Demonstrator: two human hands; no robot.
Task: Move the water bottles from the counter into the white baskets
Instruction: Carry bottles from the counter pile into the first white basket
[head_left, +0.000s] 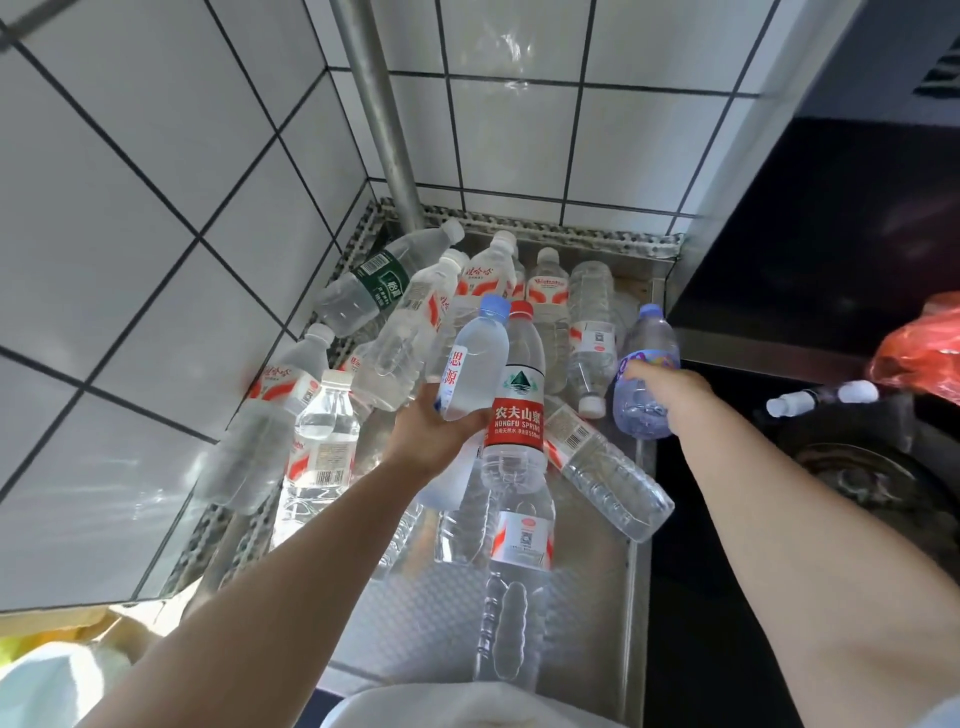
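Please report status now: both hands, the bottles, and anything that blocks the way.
Left hand grips two bottles: blue-capped, red-capped. Right hand grips purple-tinted bottle. Many bottles left on counter. No basket in view.

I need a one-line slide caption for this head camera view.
Both hands grip bottles over the steel counter: left hand two bottles, right hand a purple one.
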